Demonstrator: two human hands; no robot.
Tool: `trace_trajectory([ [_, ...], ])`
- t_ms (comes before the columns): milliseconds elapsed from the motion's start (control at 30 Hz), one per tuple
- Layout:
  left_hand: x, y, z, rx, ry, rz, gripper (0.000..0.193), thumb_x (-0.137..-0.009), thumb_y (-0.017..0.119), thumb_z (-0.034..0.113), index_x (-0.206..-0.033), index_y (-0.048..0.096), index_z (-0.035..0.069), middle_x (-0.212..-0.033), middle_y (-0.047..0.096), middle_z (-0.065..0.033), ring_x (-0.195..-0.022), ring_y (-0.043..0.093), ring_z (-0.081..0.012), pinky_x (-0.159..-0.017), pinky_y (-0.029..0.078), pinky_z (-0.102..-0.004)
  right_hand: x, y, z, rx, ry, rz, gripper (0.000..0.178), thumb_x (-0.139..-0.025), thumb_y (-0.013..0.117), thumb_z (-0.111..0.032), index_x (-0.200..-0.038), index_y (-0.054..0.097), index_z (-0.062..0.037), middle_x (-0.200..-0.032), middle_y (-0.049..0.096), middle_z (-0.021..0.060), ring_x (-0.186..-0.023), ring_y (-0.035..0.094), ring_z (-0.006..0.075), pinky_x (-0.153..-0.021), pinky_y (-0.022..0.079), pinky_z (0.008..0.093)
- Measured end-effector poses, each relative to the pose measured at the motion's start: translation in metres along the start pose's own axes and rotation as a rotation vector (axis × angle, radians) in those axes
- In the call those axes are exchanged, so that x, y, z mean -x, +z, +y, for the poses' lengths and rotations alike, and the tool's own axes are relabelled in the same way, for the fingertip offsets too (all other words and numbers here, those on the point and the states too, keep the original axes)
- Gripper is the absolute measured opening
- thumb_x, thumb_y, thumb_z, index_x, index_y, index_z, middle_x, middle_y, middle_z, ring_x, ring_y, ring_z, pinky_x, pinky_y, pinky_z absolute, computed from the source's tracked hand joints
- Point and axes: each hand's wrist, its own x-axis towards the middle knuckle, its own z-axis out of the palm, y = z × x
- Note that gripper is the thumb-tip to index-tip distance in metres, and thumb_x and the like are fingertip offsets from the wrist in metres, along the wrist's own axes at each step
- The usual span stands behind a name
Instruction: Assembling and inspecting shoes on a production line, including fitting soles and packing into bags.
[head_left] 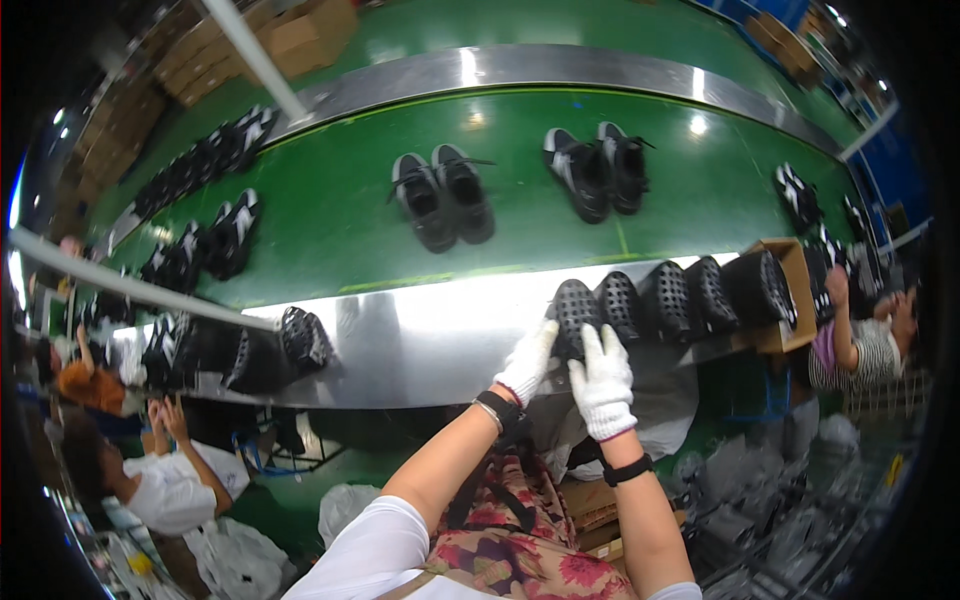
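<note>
Head view, looking down from a person standing at a factory line. Nearest the camera are the person's own chest in a floral-patterned apron (520,545) and two bare forearms reaching forward, each with a dark band at the wrist. Both hands wear white knit gloves. The left hand (528,360) and the right hand (602,380) meet on a black perforated shoe insole (575,312) that stands on edge at the near end of a row. The left fingers curl against its left edge; the right hand lies against its lower right side with fingers loosely together. Whether either hand is truly gripping the piece cannot be told.

The insole rests on a shiny steel shelf (420,335). To its right, the row of matching black insoles (665,295) leans toward a cardboard box (795,290) lying on its side. Further left on the shelf sits another dark cluster of insoles (300,340).

Beyond the shelf runs a green conveyor belt (330,220) carrying pairs of black sneakers: one pair (442,195) near the centre, another pair (598,170) to its right.

Other workers sit at the lower left and far right edges.
</note>
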Motion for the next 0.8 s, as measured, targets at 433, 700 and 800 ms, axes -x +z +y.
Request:
trace_trajectory([
  [433, 0.154, -0.169, -0.090, -0.446, 0.249, 0.481, 0.031, -0.098, 0.060, 0.025, -0.119, 0.064, 0.002, -0.098, 0.066, -0.0065, -0.081, 0.061, -0.0133, -0.076, 0.052, -0.0285, 0.034, 0.014, -0.075, -0.267, -0.483, -0.101, 0.032, -0.078, 0.071, -0.008, -0.109, 0.065, -0.0031, -0.106, 0.067, 0.0205, -0.097, 0.065, 0.0391, -0.087, 0.053, 0.0469],
  [700, 0.175, -0.254, -0.118, -0.473, 0.174, 0.675, 0.024, -0.097, 0.058, 0.021, -0.110, 0.066, 0.002, -0.091, 0.066, -0.0067, -0.079, 0.062, -0.0152, -0.073, 0.052, -0.0308, 0.029, 0.087, -0.149, -0.205, -0.537, -0.437, 0.034, -0.081, 0.069, -0.017, -0.113, 0.063, -0.0075, -0.112, 0.066, 0.0189, -0.098, 0.063, 0.0397, -0.084, 0.052, 0.0485],
  [800, 0.172, -0.278, -0.099, -0.371, 0.189, 0.726, 0.024, -0.096, 0.059, 0.021, -0.110, 0.067, 0.002, -0.096, 0.069, -0.0128, -0.084, 0.066, -0.0226, -0.077, 0.052, -0.0350, 0.015, 0.106, -0.176, -0.103, -0.496, -0.536, 0.040, -0.082, 0.069, -0.020, -0.120, 0.060, -0.0096, -0.123, 0.061, 0.0190, -0.104, 0.061, 0.0399, -0.088, 0.052, 0.0483],
])
